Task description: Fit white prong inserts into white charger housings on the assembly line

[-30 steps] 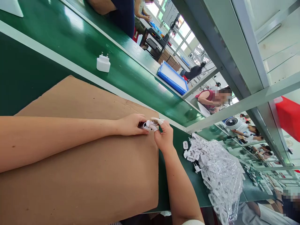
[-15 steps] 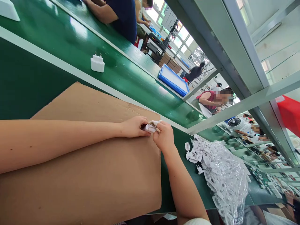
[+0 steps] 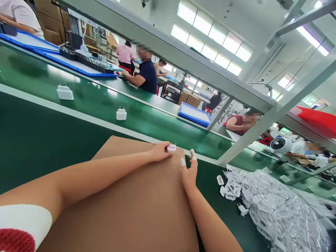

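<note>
My left hand (image 3: pixel 160 152) grips a small white charger (image 3: pixel 171 148) at the far edge of a brown cardboard sheet (image 3: pixel 136 210). A little to the right, my right hand (image 3: pixel 189 171) rests on the sheet, holding nothing, with white cots on two raised fingertips. The two hands are apart. Two more white chargers (image 3: pixel 121 114) (image 3: pixel 64 92) stand prongs-up on the green conveyor belt (image 3: pixel 86 98) beyond the sheet.
A heap of white charger parts on clear plastic (image 3: pixel 265 206) lies right of my right hand. A blue tray (image 3: pixel 194 115) sits across the belt. A grey metal frame (image 3: pixel 244 140) slants overhead. Other people sit working on the far side.
The camera tilted up, showing more of the line. My right hand let go of the charger and drew away to the right; my left hand keeps it and has lifted it toward the belt.
</note>
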A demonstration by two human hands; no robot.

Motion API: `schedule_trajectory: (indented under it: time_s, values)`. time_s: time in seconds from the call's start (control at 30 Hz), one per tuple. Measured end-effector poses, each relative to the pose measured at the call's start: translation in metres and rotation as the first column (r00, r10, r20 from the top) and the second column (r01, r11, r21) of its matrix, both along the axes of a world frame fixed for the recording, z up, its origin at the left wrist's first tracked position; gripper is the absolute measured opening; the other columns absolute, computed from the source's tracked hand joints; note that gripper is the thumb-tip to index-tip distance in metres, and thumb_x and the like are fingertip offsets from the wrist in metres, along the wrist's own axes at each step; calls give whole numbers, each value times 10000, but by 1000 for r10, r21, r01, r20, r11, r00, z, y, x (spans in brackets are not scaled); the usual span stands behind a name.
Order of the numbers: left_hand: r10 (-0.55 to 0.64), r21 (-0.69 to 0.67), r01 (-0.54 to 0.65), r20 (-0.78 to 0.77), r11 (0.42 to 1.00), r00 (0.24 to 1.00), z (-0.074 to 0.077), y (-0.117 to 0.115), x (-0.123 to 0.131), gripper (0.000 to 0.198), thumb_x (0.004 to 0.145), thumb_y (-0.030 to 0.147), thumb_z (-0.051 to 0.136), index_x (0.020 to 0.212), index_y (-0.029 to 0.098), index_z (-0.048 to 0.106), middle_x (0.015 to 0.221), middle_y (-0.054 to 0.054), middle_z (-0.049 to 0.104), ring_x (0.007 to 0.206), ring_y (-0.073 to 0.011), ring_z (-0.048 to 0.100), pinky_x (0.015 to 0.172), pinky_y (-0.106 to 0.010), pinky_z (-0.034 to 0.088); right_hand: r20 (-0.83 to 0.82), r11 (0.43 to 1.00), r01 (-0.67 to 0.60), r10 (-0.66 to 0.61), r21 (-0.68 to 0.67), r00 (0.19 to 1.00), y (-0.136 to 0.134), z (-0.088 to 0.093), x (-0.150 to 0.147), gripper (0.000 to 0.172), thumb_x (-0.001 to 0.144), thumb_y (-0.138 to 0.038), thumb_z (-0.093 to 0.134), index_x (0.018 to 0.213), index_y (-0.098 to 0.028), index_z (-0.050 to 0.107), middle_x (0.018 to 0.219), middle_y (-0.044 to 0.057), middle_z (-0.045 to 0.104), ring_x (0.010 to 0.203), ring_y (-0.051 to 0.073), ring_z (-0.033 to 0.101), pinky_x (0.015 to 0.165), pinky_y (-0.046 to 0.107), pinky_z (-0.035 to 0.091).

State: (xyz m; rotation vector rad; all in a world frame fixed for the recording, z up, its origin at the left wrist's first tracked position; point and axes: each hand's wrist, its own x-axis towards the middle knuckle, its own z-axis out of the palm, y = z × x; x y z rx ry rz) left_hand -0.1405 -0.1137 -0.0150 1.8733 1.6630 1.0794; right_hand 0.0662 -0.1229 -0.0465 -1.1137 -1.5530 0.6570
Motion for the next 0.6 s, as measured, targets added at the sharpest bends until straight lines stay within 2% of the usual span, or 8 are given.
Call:
schedule_trajectory:
  time_s: [0.07,0.17,0.27,0.37,0.43,0.5,0.53,0.6]
  values:
    - [182,-44,-183,-45,982,982,11,24,-24,253,782,342,670,986,192,674,1045,-91,749,979,-283,694,888,-372,539,-48,997,-6,2,-76,999,4,-3,0,660,870,-443,636,1470,-179,562,1437,165,647,1296,311,629,1149,512,469]
    - [417,-85,-427,-117,900,902,24,51,-62,317,764,354,665,1039,199,692,1148,-143,739,1184,-388,648,993,-436,509,-78,992,-42,33,-123,996,8,-8,0,546,860,-423,656,1356,-194,647,1296,139,724,1180,288,684,1070,473,534]
    - [537,-140,-560,-170,817,826,27,61,-91,388,740,369,710,1080,183,699,1178,-171,730,1233,-426,622,1021,-467,498,-71,991,-96,90,-89,993,8,-12,-1,476,863,-410,678,1299,-221,693,1294,111,730,1169,262,684,1028,418,562]
    - [618,-173,-650,-207,740,758,24,59,-98,602,739,422,779,1249,134,639,1327,-214,658,1310,-436,562,1053,-483,474,-39,988,-130,128,-83,991,9,-11,-2,405,864,-416,688,1216,-225,743,1224,98,753,1097,251,699,973,396,584]
    - [719,-98,-735,-155,671,677,26,57,-86,841,752,527,817,1419,111,520,1501,-263,510,1423,-464,437,1106,-529,427,-20,988,-137,136,-74,991,10,-11,-2,368,867,-426,686,1161,-219,766,1152,94,766,1025,244,710,932,388,595]
    - [772,56,-771,6,634,635,37,55,-56,953,761,612,830,1485,118,455,1591,-280,385,1488,-470,334,1169,-567,359,-5,990,-128,128,-50,992,11,-11,-2,359,872,-427,682,1143,-209,771,1075,88,770,961,234,713,899,378,601]
    - [724,163,-726,85,668,685,47,53,-35,878,795,598,815,1460,126,489,1605,-272,368,1502,-451,318,1209,-566,311,5,992,-123,123,-37,992,11,-11,-1,357,878,-422,673,1144,-205,771,1046,85,769,935,230,711,885,375,602]
    - [500,323,-540,203,777,842,73,45,16,609,860,465,784,1336,138,591,1539,-240,474,1476,-384,382,1260,-530,260,37,993,-114,114,-8,993,12,-11,0,340,898,-404,642,1136,-200,773,1014,81,765,897,224,705,861,372,602]
